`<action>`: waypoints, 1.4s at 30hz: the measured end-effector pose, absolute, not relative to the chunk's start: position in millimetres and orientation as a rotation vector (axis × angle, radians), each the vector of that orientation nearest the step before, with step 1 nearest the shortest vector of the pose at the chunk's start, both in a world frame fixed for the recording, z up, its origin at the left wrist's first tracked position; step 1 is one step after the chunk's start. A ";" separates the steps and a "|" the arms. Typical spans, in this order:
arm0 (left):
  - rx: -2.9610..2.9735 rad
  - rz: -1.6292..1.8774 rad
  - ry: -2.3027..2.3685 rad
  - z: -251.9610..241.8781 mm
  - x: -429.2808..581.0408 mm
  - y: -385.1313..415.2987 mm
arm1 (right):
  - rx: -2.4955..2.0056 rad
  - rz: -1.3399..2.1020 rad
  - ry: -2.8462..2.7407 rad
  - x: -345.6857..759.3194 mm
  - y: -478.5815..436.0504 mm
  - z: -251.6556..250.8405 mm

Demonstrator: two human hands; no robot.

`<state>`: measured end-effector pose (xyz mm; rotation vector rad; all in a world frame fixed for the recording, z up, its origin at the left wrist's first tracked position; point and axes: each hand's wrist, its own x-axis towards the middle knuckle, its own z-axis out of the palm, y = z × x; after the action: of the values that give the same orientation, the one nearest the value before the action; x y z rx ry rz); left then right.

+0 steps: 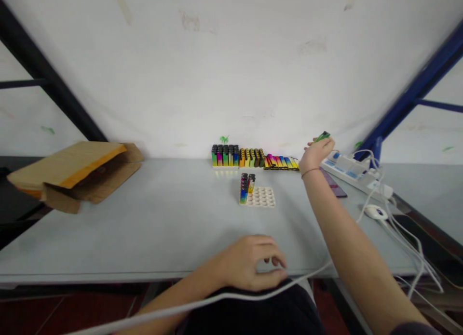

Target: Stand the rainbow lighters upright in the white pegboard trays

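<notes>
A cardboard box [72, 173] lies open on its side at nine o'clock on the grey counter [162, 219]. At six o'clock the left hand [249, 262] rests palm-down on the near edge, fingers curled under; whether they grip anything cannot be told. A white tray [264, 198] at centre holds a few upright lighters [246, 188], with rows of rainbow lighters [253, 157] at twelve o'clock against the wall, their print too small to read. At two o'clock the outstretched right hand [314, 154] pinches a green lighter [322, 136], raised above the counter, beside a power strip [349, 171].
</notes>
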<state>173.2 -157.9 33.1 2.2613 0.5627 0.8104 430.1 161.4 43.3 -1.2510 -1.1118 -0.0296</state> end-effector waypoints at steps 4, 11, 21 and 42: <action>2.508 1.351 0.719 54.7 179.6 -120.7 | -1.426 0.125 -0.937 372.8 168.8 62.5; 1.857 2.315 1.214 75.3 153.5 -35.5 | -1.431 -0.154 -0.981 363.1 163.7 81.5; 1.542 1.930 1.585 13.6 119.5 0.1 | -1.620 -0.105 -0.712 388.8 80.1 45.3; 2.187 0.745 1.135 11.0 107.8 -12.7 | -1.533 0.488 -1.353 358.7 0.4 -8.2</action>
<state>107.8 -12.7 11.0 2.1868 1.1353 0.7451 358.7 0.4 -8.2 -1.5329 -1.3529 0.4881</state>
